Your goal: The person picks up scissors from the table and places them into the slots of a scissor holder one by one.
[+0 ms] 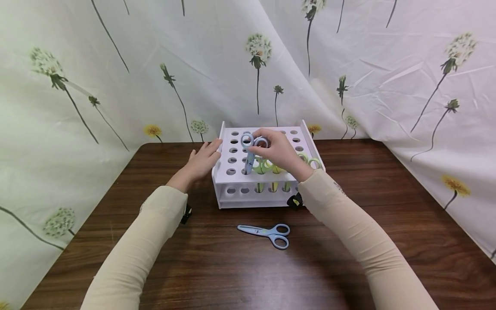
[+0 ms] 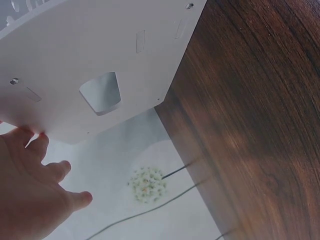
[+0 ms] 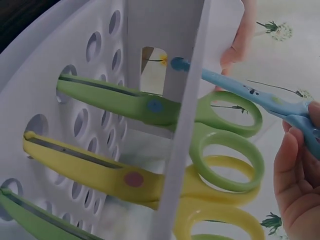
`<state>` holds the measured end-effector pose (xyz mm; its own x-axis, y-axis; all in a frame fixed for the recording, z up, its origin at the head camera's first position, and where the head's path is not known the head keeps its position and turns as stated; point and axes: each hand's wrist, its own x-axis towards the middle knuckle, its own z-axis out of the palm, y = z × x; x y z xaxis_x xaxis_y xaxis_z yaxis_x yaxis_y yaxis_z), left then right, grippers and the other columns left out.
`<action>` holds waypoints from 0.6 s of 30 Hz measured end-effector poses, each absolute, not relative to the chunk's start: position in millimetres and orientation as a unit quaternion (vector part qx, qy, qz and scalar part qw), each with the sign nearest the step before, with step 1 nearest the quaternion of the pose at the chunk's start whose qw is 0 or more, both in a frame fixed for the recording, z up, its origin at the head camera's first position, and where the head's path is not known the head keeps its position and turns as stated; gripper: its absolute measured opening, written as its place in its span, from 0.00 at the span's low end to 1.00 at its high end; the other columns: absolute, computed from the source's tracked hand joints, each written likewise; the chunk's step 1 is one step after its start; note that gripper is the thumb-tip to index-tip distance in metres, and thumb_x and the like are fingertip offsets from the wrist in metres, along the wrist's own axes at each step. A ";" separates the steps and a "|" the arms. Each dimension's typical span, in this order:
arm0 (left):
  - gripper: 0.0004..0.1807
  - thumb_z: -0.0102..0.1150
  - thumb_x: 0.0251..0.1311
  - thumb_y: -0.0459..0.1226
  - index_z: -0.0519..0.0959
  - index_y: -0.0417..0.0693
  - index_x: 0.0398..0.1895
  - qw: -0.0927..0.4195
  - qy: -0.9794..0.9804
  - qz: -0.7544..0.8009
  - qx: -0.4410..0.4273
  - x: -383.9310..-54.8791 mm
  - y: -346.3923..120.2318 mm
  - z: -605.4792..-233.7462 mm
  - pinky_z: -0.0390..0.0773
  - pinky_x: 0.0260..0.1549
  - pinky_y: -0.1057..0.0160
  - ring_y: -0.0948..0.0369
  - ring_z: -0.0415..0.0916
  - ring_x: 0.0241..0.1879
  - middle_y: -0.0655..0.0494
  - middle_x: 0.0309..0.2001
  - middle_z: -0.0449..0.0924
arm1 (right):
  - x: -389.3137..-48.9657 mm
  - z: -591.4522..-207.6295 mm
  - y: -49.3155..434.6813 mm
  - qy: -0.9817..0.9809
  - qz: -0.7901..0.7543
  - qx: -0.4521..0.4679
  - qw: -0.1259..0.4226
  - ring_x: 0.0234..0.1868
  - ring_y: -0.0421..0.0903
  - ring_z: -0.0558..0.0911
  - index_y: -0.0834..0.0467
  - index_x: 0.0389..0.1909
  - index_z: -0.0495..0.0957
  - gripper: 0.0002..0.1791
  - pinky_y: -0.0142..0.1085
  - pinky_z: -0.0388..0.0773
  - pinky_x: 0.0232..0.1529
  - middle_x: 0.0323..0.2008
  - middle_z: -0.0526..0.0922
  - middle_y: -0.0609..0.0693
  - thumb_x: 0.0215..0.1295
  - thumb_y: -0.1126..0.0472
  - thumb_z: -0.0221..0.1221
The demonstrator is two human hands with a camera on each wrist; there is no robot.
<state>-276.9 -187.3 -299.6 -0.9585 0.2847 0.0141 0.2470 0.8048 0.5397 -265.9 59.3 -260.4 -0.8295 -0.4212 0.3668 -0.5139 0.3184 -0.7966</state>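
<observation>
My right hand (image 1: 280,150) pinches light blue scissors (image 1: 249,161) by the handle loops, blades pointing down. Their rounded tip (image 3: 180,64) pokes through the upper board of a white holed rack (image 1: 224,178), at the front row, second hole from the left. Beside them in that row stand green scissors (image 3: 160,110) and yellow scissors (image 3: 132,179), with blades reaching into holes of the lower board. My left hand (image 1: 201,161) touches the rack's left side panel (image 2: 65,65) with its fingertips, fingers spread. A second pair of light blue scissors (image 1: 267,231) lies on the table in front.
The rack stands on a dark brown wooden table (image 1: 217,267), near its back edge. Another green handle (image 1: 314,162) shows at the rack's right, partly behind my right wrist. A white curtain (image 1: 217,64) printed with dandelions hangs behind and along the sides.
</observation>
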 end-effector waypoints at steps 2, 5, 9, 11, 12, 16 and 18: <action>0.30 0.26 0.69 0.47 0.44 0.52 0.73 0.033 0.949 0.282 0.137 -276.8 -187.1 -299.7 0.24 0.59 0.43 0.53 0.27 0.70 0.56 0.72 0.37 | -266.4 -262.4 57.8 -0.814 0.498 0.295 0.050 0.20 0.43 0.71 0.60 0.39 0.78 0.12 0.33 0.70 0.22 0.24 0.78 0.51 0.55 0.61 0.65; 0.30 0.26 0.68 0.46 0.45 0.52 0.73 0.032 0.949 0.285 0.135 -276.8 -187.1 -299.7 0.25 0.60 0.42 0.53 0.28 0.70 0.56 0.72 0.39 | -266.7 -265.2 56.3 -0.821 0.485 0.296 0.050 0.19 0.43 0.71 0.61 0.39 0.79 0.12 0.32 0.68 0.21 0.23 0.76 0.51 0.55 0.61 0.65; 0.30 0.26 0.68 0.45 0.45 0.53 0.73 0.033 0.948 0.286 0.135 -277.4 -187.6 -299.7 0.25 0.59 0.42 0.53 0.29 0.70 0.56 0.72 0.39 | -267.3 -268.4 54.6 -0.830 0.475 0.291 0.031 0.20 0.45 0.71 0.61 0.39 0.79 0.12 0.33 0.68 0.21 0.23 0.76 0.51 0.56 0.59 0.64; 0.30 0.26 0.68 0.45 0.45 0.53 0.73 0.033 0.948 0.285 0.136 -277.7 -187.7 -299.8 0.25 0.59 0.42 0.53 0.29 0.70 0.56 0.72 0.39 | -266.9 -268.5 53.7 -0.834 0.469 0.290 0.025 0.19 0.46 0.71 0.61 0.39 0.80 0.13 0.33 0.68 0.21 0.23 0.75 0.51 0.56 0.58 0.64; 0.30 0.26 0.68 0.45 0.45 0.53 0.73 0.033 0.948 0.286 0.136 -277.7 -187.7 -299.9 0.25 0.59 0.42 0.53 0.29 0.70 0.56 0.72 0.39 | -266.9 -268.4 53.3 -0.836 0.464 0.292 0.026 0.19 0.45 0.70 0.61 0.39 0.80 0.13 0.33 0.67 0.21 0.23 0.75 0.50 0.56 0.58 0.64; 0.30 0.26 0.68 0.46 0.45 0.53 0.73 0.031 0.948 0.287 0.136 -277.5 -187.1 -299.6 0.25 0.59 0.42 0.53 0.29 0.70 0.56 0.72 0.39 | -266.9 -268.1 52.1 -0.843 0.443 0.303 0.040 0.19 0.42 0.67 0.59 0.35 0.81 0.10 0.33 0.65 0.22 0.23 0.74 0.49 0.56 0.58 0.65; 0.30 0.27 0.68 0.45 0.45 0.53 0.73 0.031 0.947 0.289 0.135 -277.2 -186.8 -299.3 0.25 0.59 0.41 0.53 0.29 0.70 0.56 0.72 0.39 | -267.0 -268.6 51.9 -0.844 0.436 0.307 0.044 0.20 0.42 0.67 0.59 0.34 0.81 0.09 0.32 0.64 0.22 0.24 0.75 0.49 0.56 0.58 0.65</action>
